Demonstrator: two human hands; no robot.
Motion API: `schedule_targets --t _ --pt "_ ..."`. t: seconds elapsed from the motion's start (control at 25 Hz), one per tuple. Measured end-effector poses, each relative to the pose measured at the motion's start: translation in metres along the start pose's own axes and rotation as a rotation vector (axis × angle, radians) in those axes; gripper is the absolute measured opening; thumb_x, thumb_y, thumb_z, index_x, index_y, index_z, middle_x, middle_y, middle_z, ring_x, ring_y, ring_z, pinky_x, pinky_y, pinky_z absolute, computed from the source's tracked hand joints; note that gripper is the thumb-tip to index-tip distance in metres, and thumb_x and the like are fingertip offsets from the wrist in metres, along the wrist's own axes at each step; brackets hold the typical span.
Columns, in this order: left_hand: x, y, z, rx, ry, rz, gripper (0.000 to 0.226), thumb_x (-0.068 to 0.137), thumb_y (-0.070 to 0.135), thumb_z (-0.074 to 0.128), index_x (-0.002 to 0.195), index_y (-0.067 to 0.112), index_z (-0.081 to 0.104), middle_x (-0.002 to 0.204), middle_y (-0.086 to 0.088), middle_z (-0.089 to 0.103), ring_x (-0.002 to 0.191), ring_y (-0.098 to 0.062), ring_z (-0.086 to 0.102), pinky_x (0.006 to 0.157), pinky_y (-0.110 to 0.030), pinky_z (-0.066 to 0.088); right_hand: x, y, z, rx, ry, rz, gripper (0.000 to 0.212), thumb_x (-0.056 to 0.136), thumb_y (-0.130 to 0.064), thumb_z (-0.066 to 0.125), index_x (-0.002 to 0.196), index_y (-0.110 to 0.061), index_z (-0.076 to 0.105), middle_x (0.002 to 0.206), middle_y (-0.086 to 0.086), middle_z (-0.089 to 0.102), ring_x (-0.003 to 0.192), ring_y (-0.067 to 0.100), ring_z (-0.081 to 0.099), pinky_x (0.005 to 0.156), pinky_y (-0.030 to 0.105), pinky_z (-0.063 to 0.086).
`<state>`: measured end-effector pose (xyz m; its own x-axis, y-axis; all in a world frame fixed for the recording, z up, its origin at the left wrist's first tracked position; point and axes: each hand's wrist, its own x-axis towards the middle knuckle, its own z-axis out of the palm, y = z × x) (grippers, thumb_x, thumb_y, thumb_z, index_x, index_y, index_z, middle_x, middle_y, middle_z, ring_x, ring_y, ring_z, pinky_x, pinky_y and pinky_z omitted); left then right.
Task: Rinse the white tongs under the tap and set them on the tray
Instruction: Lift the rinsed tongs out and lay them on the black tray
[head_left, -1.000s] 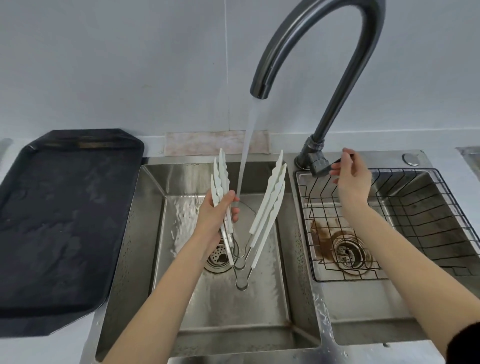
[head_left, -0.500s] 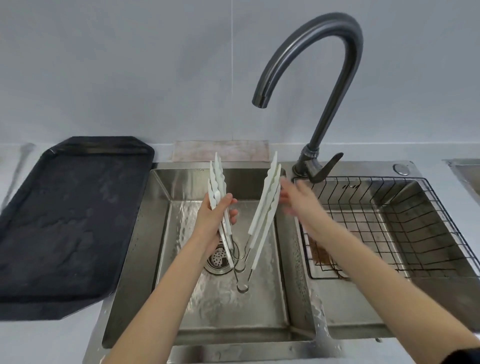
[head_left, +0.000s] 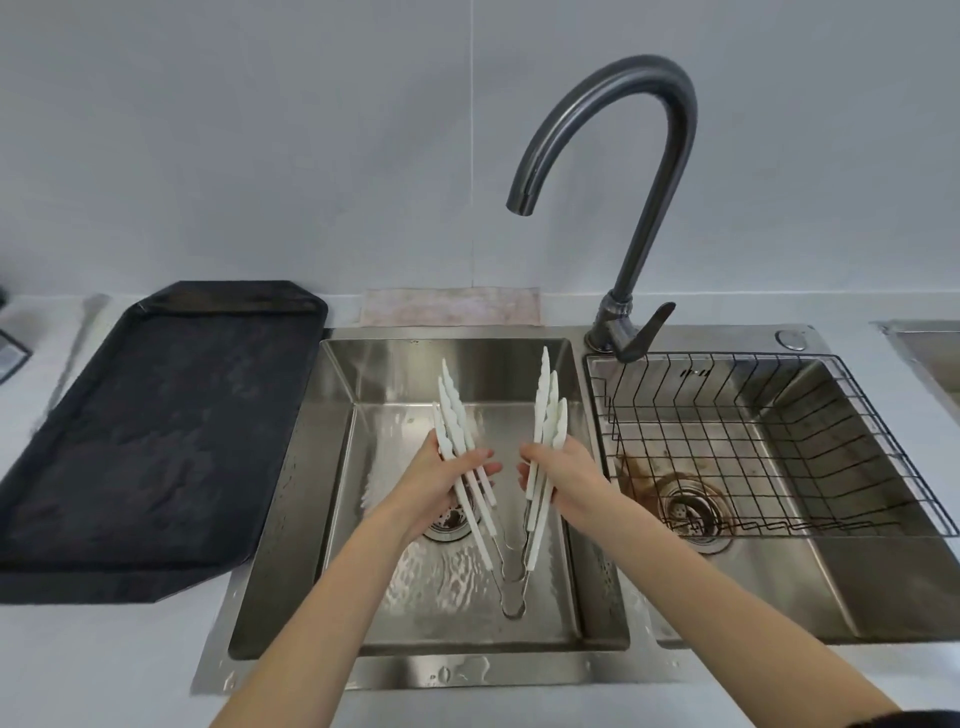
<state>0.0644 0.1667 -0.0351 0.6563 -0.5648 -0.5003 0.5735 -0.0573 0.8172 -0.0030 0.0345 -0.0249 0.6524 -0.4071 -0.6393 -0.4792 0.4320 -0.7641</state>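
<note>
The white tongs (head_left: 546, 400) hang spread in a V over the left sink basin (head_left: 332, 441), their steel hinge end pointing down toward me. My left hand (head_left: 441, 478) grips the left bundle of white arms. My right hand (head_left: 563, 475) grips the right bundle. The dark curved tap (head_left: 613, 104) arches above the basin and no water runs from its spout. The black tray (head_left: 150, 431) lies on the counter left of the sink.
A black wire basket (head_left: 753, 441) sits in the right basin, with a rusty stain around its drain (head_left: 685, 512). The tap lever (head_left: 647, 332) points down to the right. A pale cloth (head_left: 449, 306) lies behind the sink. Water droplets sit on the sink's front rim.
The water stopped running. My right hand left the tap lever, crossed to the left basin and took hold of the right arms of the tongs. My left hand kept its grip.
</note>
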Motion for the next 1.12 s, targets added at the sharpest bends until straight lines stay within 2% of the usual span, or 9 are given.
schedule_targets --t 0.28,0.48,0.56,0.64,0.76,0.88,1.0,1.12 --pt "-0.005 0.026 0.0 0.01 -0.015 0.122 0.043 0.086 0.003 0.06 0.124 0.012 0.041 0.107 -0.012 0.065 0.096 -0.025 0.068 0.084 -0.038 0.056 -0.013 -0.029 -0.002 -0.002 -0.142 -0.102 0.021 0.092 -0.004 0.052 0.112 -0.007 0.045 0.082 0.006 0.052 0.073 0.015 0.056 0.069 0.029 0.05" --pt "-0.017 0.057 0.005 0.05 0.012 0.263 0.033 0.088 0.008 0.058 0.118 0.011 0.046 0.096 -0.008 0.067 0.076 -0.013 0.073 0.068 -0.028 0.06 -0.038 -0.065 0.0 -0.123 -0.168 -0.242 0.003 0.093 -0.008 0.051 0.093 -0.011 0.051 0.084 0.006 0.058 0.078 0.014 0.061 0.09 0.04 0.051" --pt "-0.023 0.074 0.01 0.064 0.008 0.316 0.03 0.088 0.011 0.058 0.116 0.009 0.048 0.094 -0.007 0.068 0.074 -0.013 0.073 0.067 -0.028 0.06 -0.046 -0.081 0.001 -0.128 -0.179 -0.292 0.006 0.093 -0.009 0.052 0.1 -0.009 0.051 0.086 0.007 0.059 0.08 0.016 0.063 0.093 0.041 0.052" --pt "-0.029 0.094 0.016 0.079 0.001 0.373 0.023 0.089 0.013 0.058 0.11 0.011 0.051 0.09 -0.006 0.068 0.074 -0.015 0.073 0.069 -0.029 0.06 -0.054 -0.097 0.002 -0.148 -0.192 -0.348 0.019 0.093 -0.01 0.051 0.111 -0.005 0.05 0.086 0.007 0.06 0.08 0.016 0.064 0.089 0.039 0.054" --pt "-0.039 0.125 0.025 0.114 -0.007 0.457 0.011 0.089 0.015 0.057 0.098 0.02 0.052 0.089 -0.004 0.069 0.074 -0.015 0.072 0.075 -0.032 0.059 -0.071 -0.122 0.003 -0.188 -0.202 -0.454 0.027 0.094 -0.014 0.05 0.119 -0.003 0.048 0.086 0.005 0.06 0.078 0.013 0.065 0.077 0.029 0.057" --pt "-0.049 0.151 0.03 0.157 -0.03 0.535 0.009 0.09 0.019 0.056 0.097 0.021 0.052 0.089 -0.003 0.07 0.073 -0.013 0.073 0.069 -0.029 0.06 -0.087 -0.145 0.006 -0.208 -0.184 -0.553 0.032 0.094 -0.016 0.051 0.123 -0.003 0.046 0.087 0.004 0.061 0.076 0.013 0.066 0.073 0.027 0.058" --pt "-0.058 0.171 0.031 0.173 -0.03 0.59 0.01 0.09 0.021 0.057 0.098 0.023 0.052 0.089 -0.002 0.07 0.071 -0.011 0.074 0.06 -0.023 0.059 -0.1 -0.161 0.014 -0.252 -0.169 -0.63 0.029 0.094 -0.016 0.051 0.121 -0.005 0.047 0.086 0.004 0.061 0.074 0.013 0.066 0.07 0.025 0.058" --pt "-0.066 0.183 0.023 0.171 -0.024 0.614 0.01 0.09 0.021 0.057 0.098 0.025 0.052 0.089 -0.001 0.07 0.07 -0.009 0.074 0.058 -0.022 0.059 -0.107 -0.168 0.026 -0.264 -0.177 -0.661 0.014 0.094 -0.016 0.051 0.106 -0.008 0.05 0.084 0.004 0.061 0.072 0.012 0.066 0.063 0.02 0.059"
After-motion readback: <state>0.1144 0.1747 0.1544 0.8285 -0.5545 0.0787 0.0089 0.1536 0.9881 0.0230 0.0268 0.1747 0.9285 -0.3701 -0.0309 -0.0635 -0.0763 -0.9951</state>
